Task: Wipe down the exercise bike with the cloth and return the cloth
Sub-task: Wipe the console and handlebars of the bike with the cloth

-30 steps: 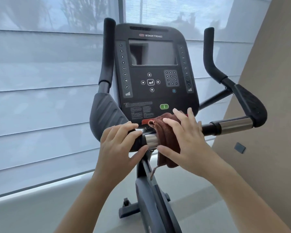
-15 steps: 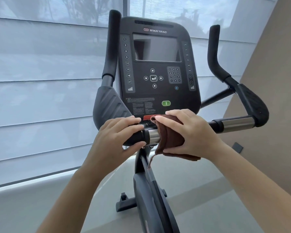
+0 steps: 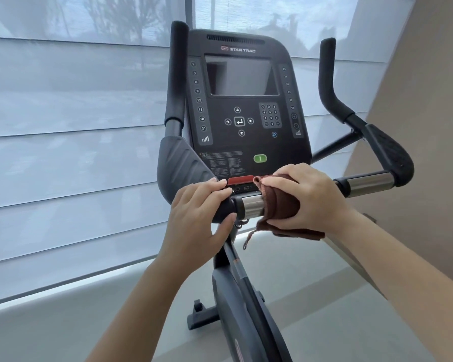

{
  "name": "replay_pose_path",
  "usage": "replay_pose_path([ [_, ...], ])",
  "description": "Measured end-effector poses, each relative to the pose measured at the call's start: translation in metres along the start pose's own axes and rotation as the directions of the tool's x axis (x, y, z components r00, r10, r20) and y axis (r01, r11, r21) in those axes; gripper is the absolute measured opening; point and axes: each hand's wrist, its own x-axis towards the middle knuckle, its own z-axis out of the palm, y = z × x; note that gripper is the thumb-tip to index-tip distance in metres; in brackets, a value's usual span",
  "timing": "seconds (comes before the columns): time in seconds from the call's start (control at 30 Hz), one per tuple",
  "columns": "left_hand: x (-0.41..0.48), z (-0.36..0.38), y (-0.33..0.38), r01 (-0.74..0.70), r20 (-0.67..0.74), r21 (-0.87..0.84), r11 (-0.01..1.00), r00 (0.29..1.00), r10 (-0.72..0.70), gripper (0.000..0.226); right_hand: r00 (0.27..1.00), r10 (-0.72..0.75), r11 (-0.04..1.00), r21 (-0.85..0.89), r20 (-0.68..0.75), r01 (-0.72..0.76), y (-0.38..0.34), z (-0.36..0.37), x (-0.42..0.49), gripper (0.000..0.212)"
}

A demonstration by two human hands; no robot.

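Single head cam, wide-angle, looking forward and slightly down, close to the exercise bike (image 3: pixel 246 296). Console (image 3: pixel 246 105) upper centre, both forearms entering from bottom edge, window blinds (image 3: pixel 63 152) filling left.

So from my seat the exercise bike (image 3: pixel 246 304) sits dead centre, right up against the window (image 3: pixel 63 152) behind it, with a wall (image 3: pixel 429 126) running along the right. The console (image 3: pixel 243 105) is up top, between the two upright grips. Below it runs the crossbar (image 3: pixel 249 206) – left hand (image 3: pixel 196 220) wrapped around its left part, right hand (image 3: pixel 309 199) just to the right of that, pressing the cloth (image 3: pixel 280 205) around the bar. A loose bit of cloth hangs under the right hand – frame post drops down below both, toward the floor (image 3: pixel 63 322).
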Motion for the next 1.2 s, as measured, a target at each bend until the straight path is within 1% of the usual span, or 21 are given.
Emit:
replay_pose_path([
  [0.2,0.001,0.001,0.003,0.003,-0.05,-0.015,1.0,0.999,-0.003,0.037,0.998,-0.04,0.999,0.032,-0.051,0.041,-0.039,0.014,0.017,0.064],
  [0.3,0.0,0.001,0.004,0.007,-0.049,-0.01,1.0,0.999,-0.007,0.037,0.999,-0.034,0.999,0.024,-0.021,0.034,-0.024,0.01,0.009,0.064],
  [0.43,0.0,0.001,0.003,0.017,-0.037,-0.023,1.0,0.999,-0.018,0.037,0.997,0.072,0.997,0.022,0.042,-0.073,0.011,-0.002,-0.008,0.066],
  [0.5,0.0,0.0,0.002,0.013,-0.023,-0.026,1.0,1.0,-0.014,0.038,0.994,0.081,0.997,0.004,0.067,-0.082,0.016,-0.004,-0.01,0.065],
  [0.57,0.0,0.001,0.001,0.008,-0.014,-0.027,1.0,1.0,-0.009,0.038,0.995,0.068,0.998,-0.02,0.067,-0.067,0.011,-0.004,-0.008,0.065],
  [0.63,0.001,0.002,0.001,0.008,-0.035,-0.024,1.0,0.999,-0.008,0.037,0.999,0.018,0.999,-0.027,0.041,-0.017,-0.004,0.001,0.0,0.066],
  [0.77,0.002,0.007,0.004,0.017,-0.103,-0.017,1.0,0.995,-0.018,0.034,0.996,-0.07,0.997,0.026,-0.05,0.071,-0.035,0.016,0.015,0.063],
  [0.87,0.001,0.008,0.005,0.022,-0.107,-0.016,1.0,0.994,-0.023,0.034,0.995,-0.081,0.996,0.019,-0.059,0.082,-0.025,0.015,0.011,0.06],
  [0.97,0.0,0.006,0.003,0.012,-0.098,-0.026,1.0,0.995,-0.015,0.035,0.999,-0.033,0.999,0.03,0.009,0.033,0.002,0.005,0.002,0.063],
  [1.1,-0.001,0.002,0.001,-0.01,-0.06,-0.034,0.999,0.998,0.008,0.037,0.983,0.011,0.997,0.067,0.182,-0.024,0.032,-0.01,-0.008,0.067],
  [1.2,-0.002,0.0,-0.002,-0.034,-0.028,-0.044,0.998,0.999,0.032,0.039,0.962,0.11,0.991,0.05,0.25,-0.126,0.048,-0.018,-0.018,0.074],
])
